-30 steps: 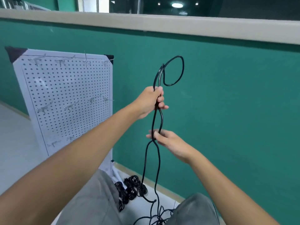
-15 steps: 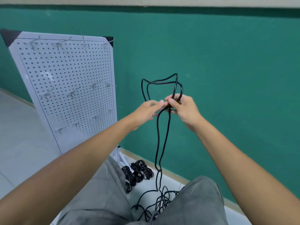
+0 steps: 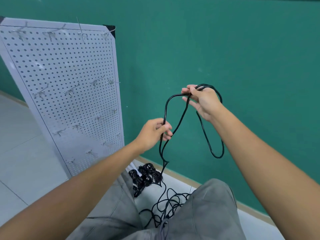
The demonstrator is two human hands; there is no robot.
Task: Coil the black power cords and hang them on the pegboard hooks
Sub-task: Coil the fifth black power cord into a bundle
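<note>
You are early in the task. Your right hand (image 3: 204, 103), right of centre, holds the gathered loops of the black power cord (image 3: 174, 129), fingers curled round them. Your left hand (image 3: 154, 134) pinches the strand below. Most cord lies loose on the floor (image 3: 22, 153) at bottom centre. Every pegboard hook (image 3: 71, 91) is bare. No writing is readable.

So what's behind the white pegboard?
The green wall is behind the pegboard, which leans back toward it. The board hides the wall and floor directly behind it, so anything there cannot be seen.
</note>
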